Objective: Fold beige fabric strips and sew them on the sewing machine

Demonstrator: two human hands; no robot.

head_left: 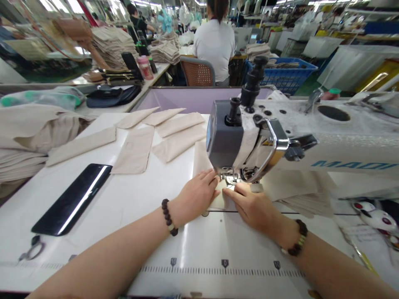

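Observation:
A beige fabric piece [218,202] lies beneath the presser foot [231,181] of a sewing machine [230,137]. My left hand [199,193] rests flat on it just left of the foot, fingers stretched forward and thumb apart. To the right of the needle area, my right hand [254,207] touches the fabric with its index fingertip, the other fingers slightly bent and partly hidden. Another beige strip [202,158] runs out behind my left fingers. Several folded beige pieces [181,143] are spread left of the machine head.
A black phone [73,199] lies on the left of the white table, a small ring-shaped tool [33,248] below it. Stacked fabric [21,145] stands at the far left. More pieces [302,191] lie under the machine arm. A person in white [214,45] sits ahead.

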